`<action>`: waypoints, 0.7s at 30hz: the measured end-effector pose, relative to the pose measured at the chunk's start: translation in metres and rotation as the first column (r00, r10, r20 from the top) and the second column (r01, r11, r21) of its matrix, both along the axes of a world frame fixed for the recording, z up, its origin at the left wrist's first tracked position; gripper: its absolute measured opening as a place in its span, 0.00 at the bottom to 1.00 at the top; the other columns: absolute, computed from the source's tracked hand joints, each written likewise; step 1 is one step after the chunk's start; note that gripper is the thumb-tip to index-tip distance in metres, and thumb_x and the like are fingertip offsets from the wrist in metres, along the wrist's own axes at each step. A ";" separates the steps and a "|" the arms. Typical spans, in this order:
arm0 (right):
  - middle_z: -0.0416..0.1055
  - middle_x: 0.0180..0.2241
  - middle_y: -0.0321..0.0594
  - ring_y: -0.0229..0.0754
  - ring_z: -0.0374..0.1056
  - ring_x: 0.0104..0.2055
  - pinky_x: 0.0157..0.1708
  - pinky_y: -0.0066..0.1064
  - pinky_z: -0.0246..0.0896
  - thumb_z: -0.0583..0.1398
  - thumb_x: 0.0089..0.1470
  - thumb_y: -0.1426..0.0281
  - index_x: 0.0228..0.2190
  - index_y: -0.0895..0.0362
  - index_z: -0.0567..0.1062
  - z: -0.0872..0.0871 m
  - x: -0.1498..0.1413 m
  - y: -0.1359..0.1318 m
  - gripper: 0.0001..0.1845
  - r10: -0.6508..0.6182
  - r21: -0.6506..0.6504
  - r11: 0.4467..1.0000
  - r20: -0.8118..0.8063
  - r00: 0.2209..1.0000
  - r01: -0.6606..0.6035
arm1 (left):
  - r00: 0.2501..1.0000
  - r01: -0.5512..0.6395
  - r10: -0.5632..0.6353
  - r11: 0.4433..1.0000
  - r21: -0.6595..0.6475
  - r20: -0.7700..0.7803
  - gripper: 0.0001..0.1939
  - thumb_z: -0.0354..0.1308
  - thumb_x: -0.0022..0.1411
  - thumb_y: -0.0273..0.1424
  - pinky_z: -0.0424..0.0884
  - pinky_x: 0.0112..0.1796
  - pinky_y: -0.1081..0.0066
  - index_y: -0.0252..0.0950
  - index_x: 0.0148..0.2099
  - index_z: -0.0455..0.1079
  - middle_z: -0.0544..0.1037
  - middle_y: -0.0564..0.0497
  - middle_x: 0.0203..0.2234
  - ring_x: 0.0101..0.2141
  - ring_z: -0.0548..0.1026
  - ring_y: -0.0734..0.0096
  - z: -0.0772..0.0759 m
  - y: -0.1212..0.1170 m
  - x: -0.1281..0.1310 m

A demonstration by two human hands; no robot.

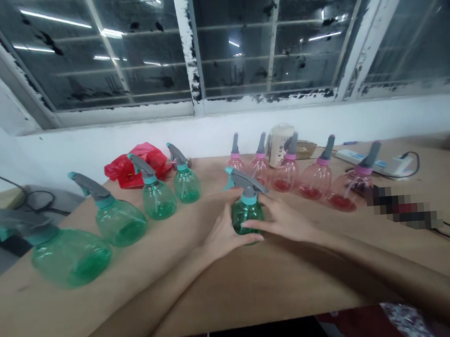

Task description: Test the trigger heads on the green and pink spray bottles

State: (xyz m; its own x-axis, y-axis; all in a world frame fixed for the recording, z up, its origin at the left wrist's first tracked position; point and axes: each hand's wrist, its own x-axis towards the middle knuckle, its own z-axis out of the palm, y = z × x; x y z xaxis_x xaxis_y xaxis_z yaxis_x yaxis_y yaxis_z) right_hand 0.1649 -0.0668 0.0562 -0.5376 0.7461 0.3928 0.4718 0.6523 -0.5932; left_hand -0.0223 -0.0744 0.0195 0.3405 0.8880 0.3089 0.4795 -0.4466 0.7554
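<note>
Between my hands, near the middle of the table, stands a green spray bottle with a grey and teal trigger head. My left hand wraps its left side, thumb across the lower front. From the right, my right hand grips the same bottle, its thumb lying over the front. The fingers behind the bottle are mostly hidden. To the left, several green spray bottles form a slanting row, each with some green liquid inside. Several pink spray bottles with reddish liquid line up on the right, grey heads upward.
A red plastic bag lies at the back left. Behind the pink bottles are a pale paper roll or package and a white power strip with a cable. The wooden table ends at a front edge near me.
</note>
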 end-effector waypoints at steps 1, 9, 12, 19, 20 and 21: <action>0.66 0.54 0.46 0.52 0.65 0.53 0.51 0.48 0.60 0.60 0.50 0.52 0.53 0.52 0.64 0.002 -0.005 0.002 0.32 -0.007 -0.008 1.000 0.014 1.000 0.007 | 1.000 -0.020 0.020 1.000 -0.009 -0.013 0.49 0.69 0.40 0.47 0.61 0.52 0.41 0.36 0.59 0.51 0.64 0.37 0.55 0.55 0.64 0.42 -0.001 0.000 -0.007; 0.62 0.55 0.59 0.61 0.55 0.59 0.51 0.50 0.59 0.52 0.53 0.46 0.55 0.64 0.62 0.011 -0.062 0.040 0.39 -0.339 0.185 0.937 0.281 0.898 0.296 | 0.964 -0.265 0.264 0.963 -0.039 -0.034 0.45 0.62 0.53 0.41 0.59 0.54 0.47 0.35 0.64 0.39 0.62 0.36 0.57 0.56 0.63 0.49 -0.017 0.003 -0.056; 0.56 0.59 0.62 0.63 0.53 0.60 0.50 0.50 0.59 0.49 0.53 0.44 0.57 0.66 0.59 0.015 -0.081 0.061 0.44 -0.414 0.189 0.910 0.387 0.824 0.369 | 0.935 -0.343 0.342 0.939 0.004 -0.094 0.36 0.59 0.56 0.38 0.63 0.52 0.49 0.34 0.61 0.46 0.68 0.38 0.51 0.52 0.68 0.51 -0.018 0.007 -0.065; 0.61 0.55 0.63 0.61 0.62 0.54 0.47 0.46 0.60 0.47 0.53 0.42 0.54 0.65 0.62 0.018 -0.108 0.095 0.42 -0.446 0.169 0.895 0.401 0.800 0.414 | 0.929 -0.351 0.354 0.935 0.044 -0.112 0.22 0.55 0.58 0.34 0.69 0.46 0.54 0.37 0.54 0.57 0.71 0.44 0.45 0.45 0.73 0.56 -0.021 0.010 -0.063; 0.62 0.54 0.64 0.60 0.63 0.54 0.47 0.45 0.59 0.47 0.53 0.42 0.53 0.66 0.62 0.018 -0.111 0.099 0.42 -0.449 0.166 0.893 0.399 0.799 0.419 | 0.929 -0.350 0.354 0.935 0.049 -0.113 0.21 0.55 0.58 0.34 0.69 0.45 0.54 0.38 0.53 0.58 0.71 0.45 0.44 0.44 0.73 0.57 -0.022 0.011 -0.062; 0.63 0.53 0.65 0.60 0.63 0.53 0.47 0.44 0.59 0.47 0.53 0.42 0.52 0.66 0.63 0.018 -0.114 0.103 0.43 -0.451 0.162 0.892 0.397 0.800 0.422 | 0.929 -0.349 0.353 0.935 0.053 -0.114 0.20 0.56 0.58 0.33 0.69 0.46 0.54 0.38 0.52 0.58 0.71 0.45 0.44 0.44 0.73 0.57 -0.023 0.011 -0.062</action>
